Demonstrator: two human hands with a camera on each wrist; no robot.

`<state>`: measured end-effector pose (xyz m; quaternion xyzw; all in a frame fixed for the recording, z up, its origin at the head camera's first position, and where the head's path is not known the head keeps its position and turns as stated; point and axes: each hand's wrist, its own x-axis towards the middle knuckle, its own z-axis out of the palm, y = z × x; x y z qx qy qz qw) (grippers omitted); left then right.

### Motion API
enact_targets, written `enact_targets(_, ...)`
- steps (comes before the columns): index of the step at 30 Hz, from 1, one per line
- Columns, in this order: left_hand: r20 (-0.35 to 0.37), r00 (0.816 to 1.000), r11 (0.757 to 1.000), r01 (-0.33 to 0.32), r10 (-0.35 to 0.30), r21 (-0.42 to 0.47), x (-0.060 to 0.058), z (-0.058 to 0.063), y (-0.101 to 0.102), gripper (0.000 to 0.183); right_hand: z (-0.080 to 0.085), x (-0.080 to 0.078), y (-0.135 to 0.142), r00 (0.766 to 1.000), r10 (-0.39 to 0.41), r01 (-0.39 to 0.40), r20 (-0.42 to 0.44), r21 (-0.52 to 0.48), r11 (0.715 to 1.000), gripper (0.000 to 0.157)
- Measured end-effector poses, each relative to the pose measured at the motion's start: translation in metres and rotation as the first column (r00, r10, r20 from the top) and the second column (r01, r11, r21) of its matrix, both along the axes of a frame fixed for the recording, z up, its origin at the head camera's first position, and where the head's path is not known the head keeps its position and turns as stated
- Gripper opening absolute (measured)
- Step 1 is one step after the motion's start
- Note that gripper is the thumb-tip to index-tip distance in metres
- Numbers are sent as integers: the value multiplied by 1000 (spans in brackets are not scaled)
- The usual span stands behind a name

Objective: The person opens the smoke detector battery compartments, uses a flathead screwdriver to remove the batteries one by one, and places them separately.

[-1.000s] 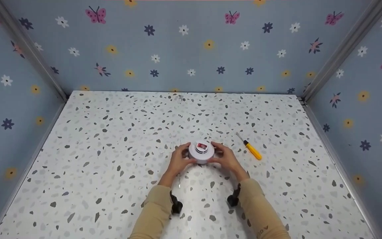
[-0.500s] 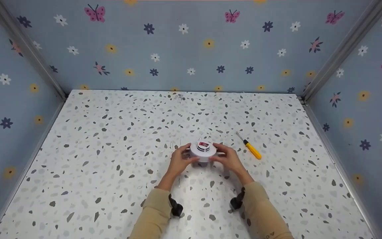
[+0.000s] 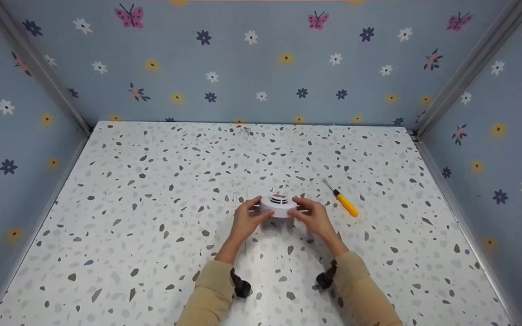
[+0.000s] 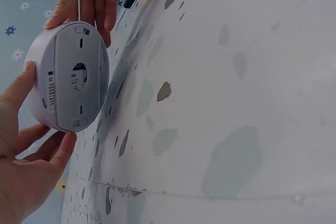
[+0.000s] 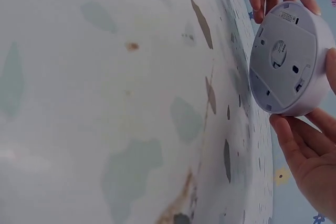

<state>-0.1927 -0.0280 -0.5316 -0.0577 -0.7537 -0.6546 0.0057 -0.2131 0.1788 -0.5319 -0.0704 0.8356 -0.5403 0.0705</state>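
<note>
A round white smoke detector (image 3: pixel 278 207) with a slotted dome and a red label is held just above the table between both hands. My left hand (image 3: pixel 245 218) grips its left edge with thumb and fingers. On the opposite edge my right hand (image 3: pixel 313 219) pinches it the same way. The left wrist view shows the flat underside of the smoke detector (image 4: pixel 65 77), with slots, a central hole and printed text. That underside also faces the right wrist camera, where the smoke detector (image 5: pixel 286 56) looks tilted.
A screwdriver (image 3: pixel 345 203) with a yellow handle lies on the speckled white table (image 3: pixel 152 217), right of the hands. Blue flowered panels (image 3: pixel 261 63) enclose the table at the back and both sides.
The smoke detector has tipped, its dome leaning away so that more of its near side shows, and risen slightly. Both hands keep their hold. The screwdriver stays put.
</note>
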Motion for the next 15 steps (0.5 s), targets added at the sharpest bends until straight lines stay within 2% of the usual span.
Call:
enact_targets(3, 5, 999, 999, -34, 34, -40, -3, -7, 2, 60, 2, 2, -1, 1000, -25, 25, 1, 7, 1000, 48)
enact_targets(8, 3, 996, 995, -85, 85, -52, -2, -7, 4, 59, 5, 5, -4, 999, -41, 42, -24, 31, 999, 48)
enact_targets(15, 31, 991, 987, -130, 133, -89, 0, -7, 7, 59, 4, 10, -5, 991, -38, 41, -129, 23, 999, 47)
